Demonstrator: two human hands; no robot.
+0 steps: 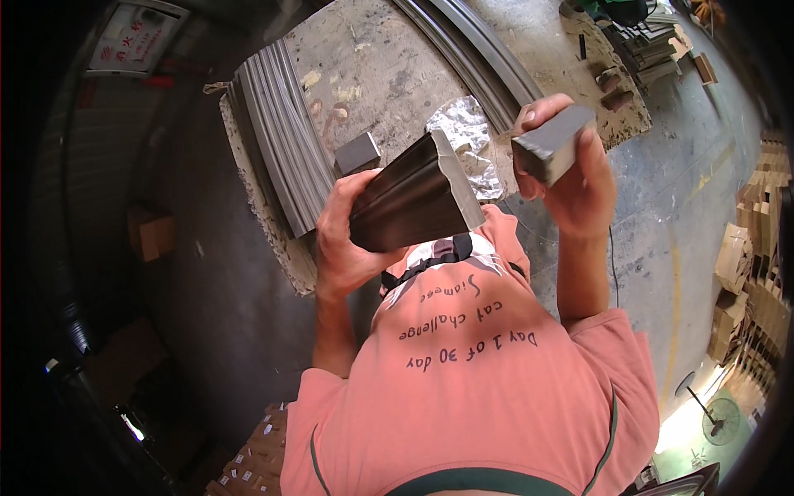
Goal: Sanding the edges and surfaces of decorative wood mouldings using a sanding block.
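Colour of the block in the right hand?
Block: dark grey top face, paler sides; head view.

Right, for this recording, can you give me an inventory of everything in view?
Moulded piece: one, dark brown, in the left hand
Held block: one, grey, in the right hand
Loose block: one, grey, on the table
Crumpled sheet: one, silvery, on the table
Long strips: two groups, grey-brown, table's left side and far part; number unclear
Table: one, stained grey-beige, ahead
Box: one, brown, left
Stacked pieces: many, tan, far right
Fan: one, colour unclear, lower right
Sign: one, whitish with red, upper left
Shirt: one, salmon pink, on the person
Hands: two, bare, left and right
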